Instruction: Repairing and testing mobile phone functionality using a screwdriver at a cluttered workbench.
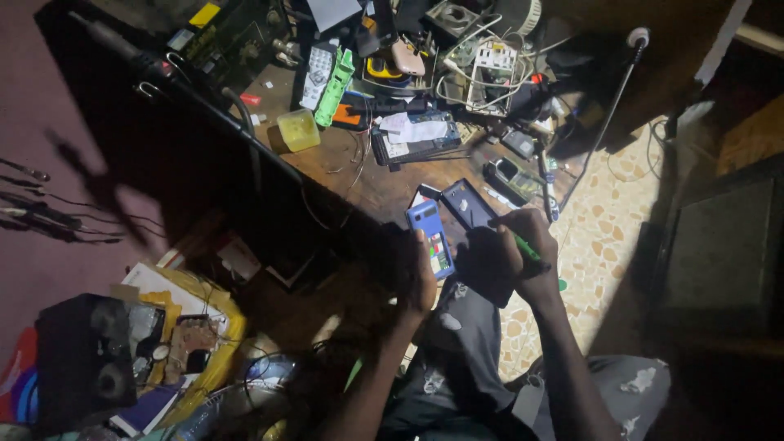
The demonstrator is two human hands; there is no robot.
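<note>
Head view, steeply downward, near workbench [384,184]

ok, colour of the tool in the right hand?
Green, a slim tool in the right hand; head view shows it, dimly lit.

A wooden desk [384,184] is crowded with parts. A yellow plastic tub [298,130] is set near its left edge, with a white remote control [317,76] and a green circuit board [335,88] laid just behind it. A dark opened device [416,140] with white paper on it is placed at the middle. A tangle of white wires [482,69] is heaped farther back. A tiled floor [608,229] is seen at the right.
</note>
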